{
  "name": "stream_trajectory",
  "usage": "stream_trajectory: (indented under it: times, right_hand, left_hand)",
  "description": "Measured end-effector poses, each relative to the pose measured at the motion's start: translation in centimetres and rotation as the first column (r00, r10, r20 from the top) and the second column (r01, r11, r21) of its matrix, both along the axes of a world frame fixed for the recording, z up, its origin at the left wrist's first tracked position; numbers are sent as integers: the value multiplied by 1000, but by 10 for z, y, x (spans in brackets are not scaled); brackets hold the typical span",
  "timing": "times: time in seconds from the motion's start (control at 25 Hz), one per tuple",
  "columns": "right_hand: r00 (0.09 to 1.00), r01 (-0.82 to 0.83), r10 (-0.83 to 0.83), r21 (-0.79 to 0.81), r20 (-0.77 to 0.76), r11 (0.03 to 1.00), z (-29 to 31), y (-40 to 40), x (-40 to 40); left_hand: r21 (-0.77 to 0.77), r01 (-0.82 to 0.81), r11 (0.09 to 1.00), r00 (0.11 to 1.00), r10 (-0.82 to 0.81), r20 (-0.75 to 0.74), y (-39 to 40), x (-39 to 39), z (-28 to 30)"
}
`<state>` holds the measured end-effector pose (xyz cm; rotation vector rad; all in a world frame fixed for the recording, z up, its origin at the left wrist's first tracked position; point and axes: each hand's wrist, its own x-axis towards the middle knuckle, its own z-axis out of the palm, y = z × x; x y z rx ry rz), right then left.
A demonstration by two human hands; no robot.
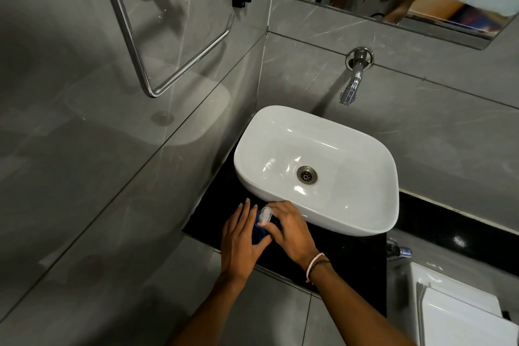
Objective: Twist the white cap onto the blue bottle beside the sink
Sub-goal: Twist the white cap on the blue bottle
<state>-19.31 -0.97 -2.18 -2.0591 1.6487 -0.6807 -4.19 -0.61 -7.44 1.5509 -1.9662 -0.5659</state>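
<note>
Left hand (pixel 241 236) wrapped around bottle (pixel 259 229), thumb on near side, fingers spread and reaching past far side; loose-looking grip, not a tight clamp. Right hand (pixel 289 229) curled over cap (pixel 265 215), fingertips pinching its rim, closed on it. Cap sitting on bottle top between the 2 hands, slightly tilted toward left hand. Bottle mostly hidden, only a blue sliver showing between thumb and right fingers; standing on black counter (pixel 351 255), just beside sink (pixel 317 168), which lies beyond right hand.

Cannot tell whether threads engaged yet; neck fully covered.

Likely step: seating or early twisting of cap.

Risks, judged from here:
1. Cross-threading. Cap looks tilted; twisting before it sits flat would jam it crooked.
2. Bottle spinning with cap. Open left fingers suggest weak hold; torque from right hand could turn whole bottle instead of tightening.
3. Bottle tipping away from hands toward sink wall if pushed down off-centre. Spill possible if anything inside; contents not visible.
4. Cap slipping from fingertips. Small, smooth-looking plastic; drop could go onto counter or off near edge, close under wrists.
5. Counter possibly wet, sheen visible; base may slide.
</note>
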Motion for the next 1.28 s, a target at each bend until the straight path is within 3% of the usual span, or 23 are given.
stream_trajectory:
  times: [0.12,0.32,0.76,1.04,1.28]
  right_hand:
    - [999,53,-53,-29,-1,998,3,2,3]
    - [995,-21,13,81,98,996,22,6,-1]
    - [991,33,-42,72,129,997,31,7,3]
    - [940,128,-226,347,257,929,16,22,-7]
    - [921,96,-245,434,303,896,16,0,27]
  left_hand:
    - [-17,10,1000,999,-9,35,-1,2,1]
    - [-22,-9,1000,1000,10,18,1,1,-2]
    - [-25,-22,999,999,23,34,2,0,-5]
    - [124,-97,988,980,116,-163,7,2,0]
    - [135,-194,972,959,216,-181,-11,32,8]
